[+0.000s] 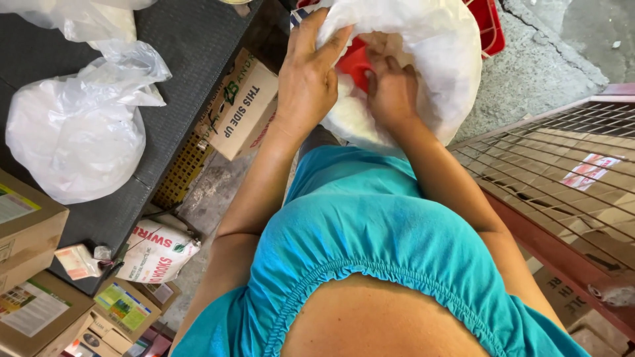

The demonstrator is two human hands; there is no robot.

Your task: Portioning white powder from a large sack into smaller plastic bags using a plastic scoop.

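The left hand [305, 82] grips the rim of a large white plastic bag [433, 59], fingers curled over its edge, while the right hand [391, 89] reaches down inside the opening with fingers bent; whether it holds anything there cannot be told. The bag sits in front of the person, against a red crate [488, 26] on the concrete floor [536, 73]. To the left, a dark table [192, 39] carries another tied white bag [79, 132], with cardboard boxes [241, 106] beside it.

right hand [391, 89] fingertips hidden inside white plastic bag [430, 59], red crate [488, 26] mostly covered, bag's contents unclear
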